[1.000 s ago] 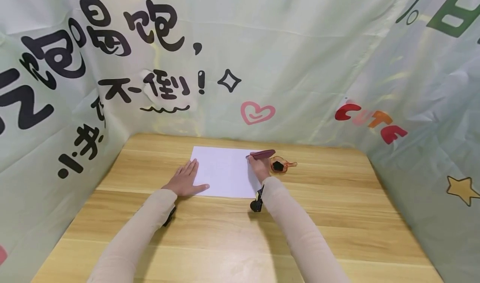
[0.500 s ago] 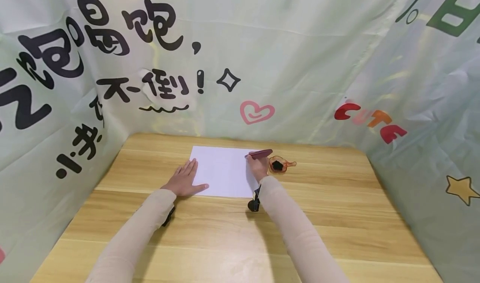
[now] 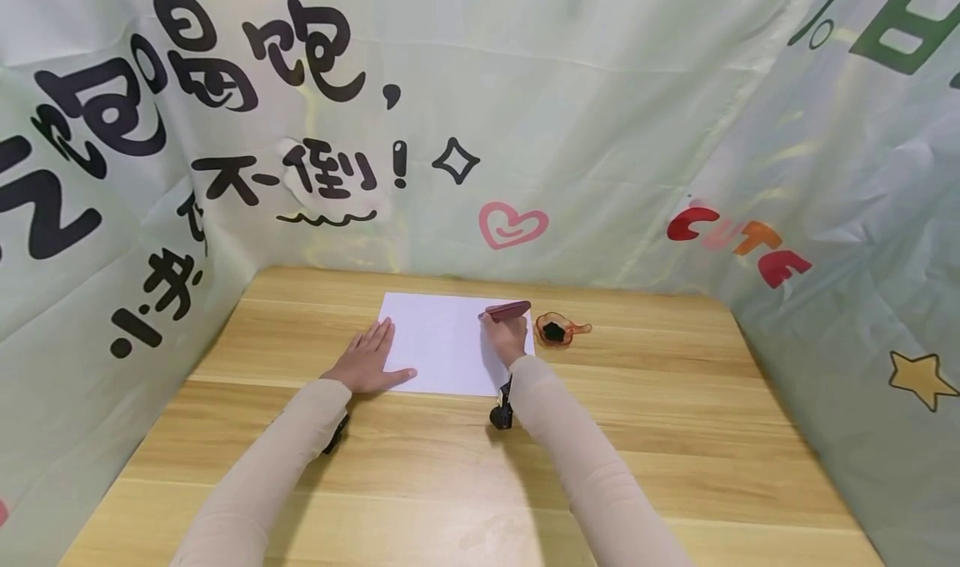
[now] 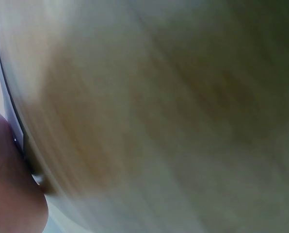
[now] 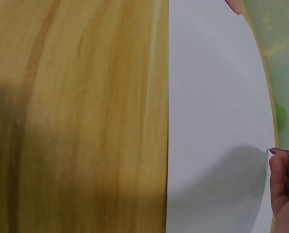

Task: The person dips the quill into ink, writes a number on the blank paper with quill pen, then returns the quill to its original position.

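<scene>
A white sheet of paper (image 3: 438,358) lies on the wooden table. My left hand (image 3: 365,358) rests flat on its left edge with the fingers spread. Over the right part of the sheet, my right hand (image 3: 506,336) grips a dark maroon pen (image 3: 512,309), its tip pointing left. In the right wrist view the pen (image 5: 279,151) shows a slim tip at the sheet (image 5: 217,97); whether it touches is hard to tell. Part of my left hand (image 4: 13,179) fills the left wrist view's lower left corner.
Just right of the sheet sits a small translucent orange object (image 3: 556,330) with a dark centre and a narrow end pointing right. The wooden table (image 3: 675,400) meets printed fabric walls (image 3: 600,133) at the back and sides. Small black cameras hang at both wrists.
My right hand has moved left across the sheet with the pen, away from the orange object, baring the sheet's right edge. My left hand stays where it was.
</scene>
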`<state>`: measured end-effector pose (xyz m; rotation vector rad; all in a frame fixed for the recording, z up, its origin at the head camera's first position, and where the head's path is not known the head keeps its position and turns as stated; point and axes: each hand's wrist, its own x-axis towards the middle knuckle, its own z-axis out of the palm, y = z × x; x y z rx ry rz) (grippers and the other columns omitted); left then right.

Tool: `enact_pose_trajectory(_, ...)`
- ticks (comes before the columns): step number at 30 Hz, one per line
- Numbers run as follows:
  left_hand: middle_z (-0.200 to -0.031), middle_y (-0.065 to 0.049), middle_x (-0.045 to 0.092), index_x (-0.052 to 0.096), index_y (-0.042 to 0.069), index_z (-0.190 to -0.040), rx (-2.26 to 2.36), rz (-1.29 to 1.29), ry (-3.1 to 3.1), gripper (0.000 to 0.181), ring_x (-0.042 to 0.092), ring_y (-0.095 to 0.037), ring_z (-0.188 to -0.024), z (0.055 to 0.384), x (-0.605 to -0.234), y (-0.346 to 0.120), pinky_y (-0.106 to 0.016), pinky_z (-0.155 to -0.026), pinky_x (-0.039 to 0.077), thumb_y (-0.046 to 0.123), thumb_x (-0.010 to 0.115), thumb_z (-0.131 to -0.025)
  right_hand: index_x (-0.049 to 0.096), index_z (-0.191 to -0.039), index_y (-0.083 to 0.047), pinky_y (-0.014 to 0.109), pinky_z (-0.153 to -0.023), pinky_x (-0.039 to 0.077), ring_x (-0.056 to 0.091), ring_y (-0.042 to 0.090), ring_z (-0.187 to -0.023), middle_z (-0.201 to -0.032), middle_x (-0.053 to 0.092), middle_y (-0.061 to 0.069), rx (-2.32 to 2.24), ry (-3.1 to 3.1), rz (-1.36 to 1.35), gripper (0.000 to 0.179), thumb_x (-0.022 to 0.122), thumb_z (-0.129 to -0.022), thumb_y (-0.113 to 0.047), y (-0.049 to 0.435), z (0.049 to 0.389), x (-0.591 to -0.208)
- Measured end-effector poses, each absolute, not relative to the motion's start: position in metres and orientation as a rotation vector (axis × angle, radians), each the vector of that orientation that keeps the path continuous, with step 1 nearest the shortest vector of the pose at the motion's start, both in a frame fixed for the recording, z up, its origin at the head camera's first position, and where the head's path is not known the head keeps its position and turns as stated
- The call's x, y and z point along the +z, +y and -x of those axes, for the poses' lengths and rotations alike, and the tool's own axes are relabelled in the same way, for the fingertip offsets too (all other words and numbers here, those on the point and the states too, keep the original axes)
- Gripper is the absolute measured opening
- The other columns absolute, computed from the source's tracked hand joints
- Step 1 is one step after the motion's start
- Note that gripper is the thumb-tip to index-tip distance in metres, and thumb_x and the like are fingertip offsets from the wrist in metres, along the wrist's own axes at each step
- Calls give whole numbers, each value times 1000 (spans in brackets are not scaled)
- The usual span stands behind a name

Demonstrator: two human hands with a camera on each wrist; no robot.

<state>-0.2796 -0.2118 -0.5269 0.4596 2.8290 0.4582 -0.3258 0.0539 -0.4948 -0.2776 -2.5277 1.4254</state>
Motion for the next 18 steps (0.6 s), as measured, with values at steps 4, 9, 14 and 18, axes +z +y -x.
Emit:
enact_pose_trajectory(4,-161,-11,-7,-1,2,-153,459,-467,2838,111,-5,-30,-148,278,-526,-212,-53,-116,0,80,36,-83,76,-91,-5,44,-87,50,67,31,-88,-88,73,14,1404,-2542,246,16,69,-82,-16,50,323,-496)
enact_pose_trajectory(9,-161,-12,-7,-2,2,-152,452,-475,2842,111,-5,-31,-147,278,-527,-211,-54,-116,1,80,36,-83,76,-92,-5,45,-84,51,67,32,-85,-87,72,15,1446,-2556,177,16,69,-83,-16,43,319,-497)
enact_pose_trajectory(14,-161,-13,-7,-2,1,-153,444,-464,2849,111,-5,-31,-147,279,-529,-211,-54,-116,0,80,36,-83,74,-95,-4,42,-81,51,66,28,-83,-88,72,12,1420,-2616,51,19,66,-83,-17,35,313,-497)
enact_pose_trajectory(18,-161,-13,-5,0,1,-153,451,-453,2856,111,-4,-31,-148,278,-527,-210,-54,-116,1,79,38,-83,74,-93,-4,40,-81,51,65,26,-83,-88,72,11,1382,-2633,-84,18,66,-82,-15,29,308,-498)
